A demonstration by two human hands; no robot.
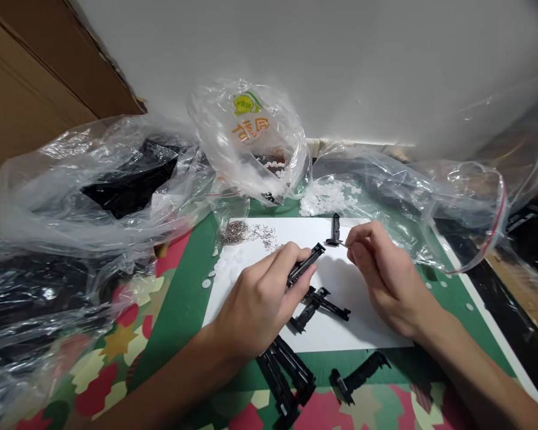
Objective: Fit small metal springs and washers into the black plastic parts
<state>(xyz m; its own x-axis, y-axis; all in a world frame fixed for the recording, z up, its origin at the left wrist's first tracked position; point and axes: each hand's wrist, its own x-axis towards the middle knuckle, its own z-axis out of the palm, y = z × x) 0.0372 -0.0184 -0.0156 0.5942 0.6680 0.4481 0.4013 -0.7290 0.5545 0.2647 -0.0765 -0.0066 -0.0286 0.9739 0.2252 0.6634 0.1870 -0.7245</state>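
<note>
My left hand [269, 292] grips a long black plastic part [305, 263] between thumb and fingers, tilted up to the right above the white sheet. My right hand [381, 269] is closed in a pinch, with a thin pin-like piece [343, 243] showing at its fingertips. That piece reaches the foot of a small upright-looking black part [335, 230]; whether they are joined I cannot tell. Below my left hand, several black plastic parts [320, 304] lie crossed on the white paper [363, 331].
Small metal pieces [235, 232] and white discs [226, 263] lie at the sheet's left. Behind stand a printed plastic bag [246, 143] and a clear bag of white pieces [329, 196]. More black parts [291, 373] lie in front; large plastic bags [94, 179] fill the left.
</note>
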